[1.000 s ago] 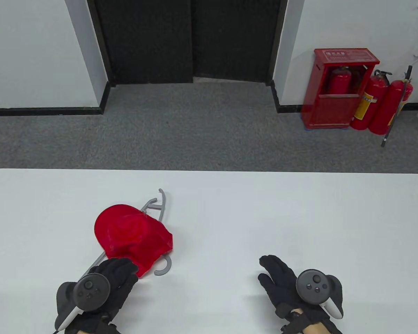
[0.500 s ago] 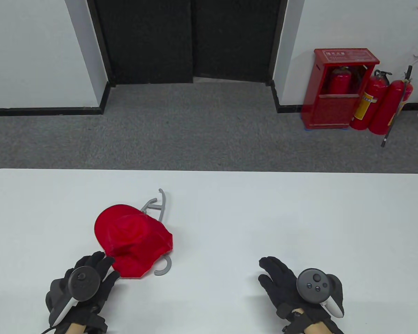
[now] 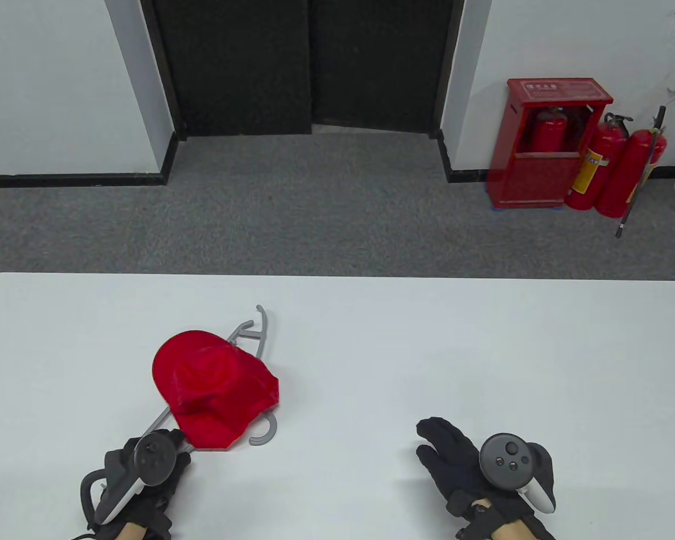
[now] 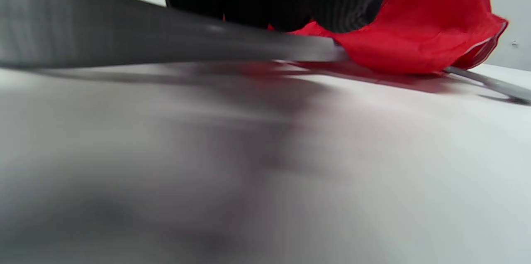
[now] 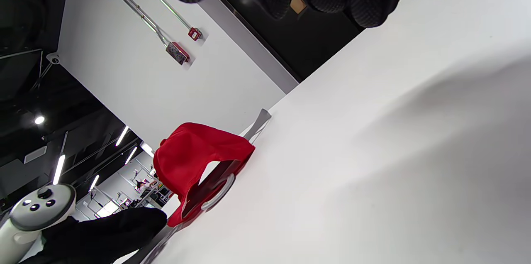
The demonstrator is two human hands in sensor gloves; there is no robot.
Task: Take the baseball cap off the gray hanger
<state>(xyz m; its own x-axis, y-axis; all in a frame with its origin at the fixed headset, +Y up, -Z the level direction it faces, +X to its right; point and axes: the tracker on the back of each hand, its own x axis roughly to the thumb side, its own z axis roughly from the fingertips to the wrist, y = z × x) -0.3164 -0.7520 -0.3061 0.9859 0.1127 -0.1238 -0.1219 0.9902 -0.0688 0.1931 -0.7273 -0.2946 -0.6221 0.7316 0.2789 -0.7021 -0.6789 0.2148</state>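
Note:
The red baseball cap [image 3: 216,382] lies on the white table [image 3: 484,349], draped over the gray hanger [image 3: 253,333]. The hanger's hook [image 3: 264,434] and lower-left arm stick out from under it. My left hand [image 3: 175,444], rolled on its side, grips the end of that arm, just short of the cap's edge. In the left wrist view my fingers [image 4: 269,2] sit over the gray bar [image 4: 166,42], with the cap [image 4: 415,27] beyond. My right hand [image 3: 440,441] rests flat and open on the table, far right of the cap, holding nothing.
The table's far edge [image 3: 337,275] borders gray carpet. A red extinguisher cabinet [image 3: 548,140] stands by the far wall. The right wrist view shows the cap [image 5: 195,152] and my left hand [image 5: 108,231] across bare tabletop.
My left hand pulled back from the cap's near edge, rolled onto its side and closed on the hanger's lower-left arm. The cap, hanger and right hand stayed nearly still.

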